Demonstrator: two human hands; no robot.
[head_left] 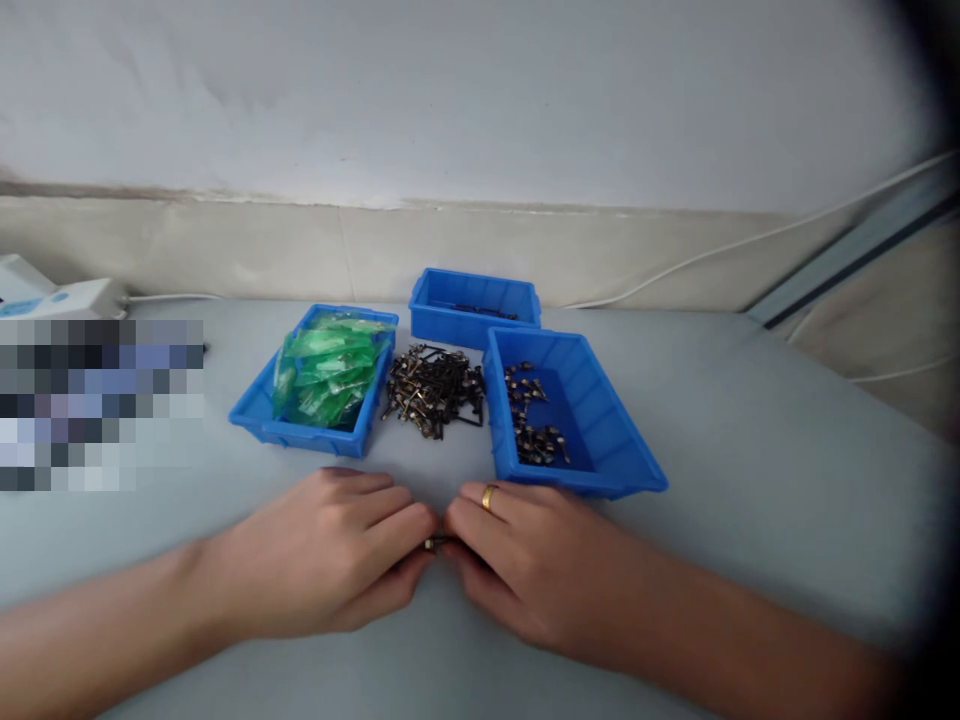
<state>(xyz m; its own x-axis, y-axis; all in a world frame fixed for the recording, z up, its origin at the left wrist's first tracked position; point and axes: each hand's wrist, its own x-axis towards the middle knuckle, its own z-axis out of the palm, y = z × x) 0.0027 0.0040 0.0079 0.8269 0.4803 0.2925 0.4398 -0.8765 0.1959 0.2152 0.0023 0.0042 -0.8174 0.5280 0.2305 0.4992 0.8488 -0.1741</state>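
Note:
My left hand point(341, 550) and my right hand point(529, 555) meet fingertip to fingertip in front of the blue bins. Between their pinched fingers sits a small metal bolt point(432, 544), its bright end showing at the left thumb and most of it hidden. A gold ring point(487, 497) is on a finger of the right hand. Just beyond the hands lies a heap of dark and brassy bolts point(435, 390). Close behind my right hand, a blue bin point(611, 425) holds several similar small metal pieces point(538, 445).
Green plastic bags point(330, 365) fill another blue bin point(300, 437) on the left. A third blue bin point(472, 325) with a few dark pieces stands near the wall. At the far left are a white device point(82, 297) and a blurred-out patch. A white cable point(690, 262) runs along the right.

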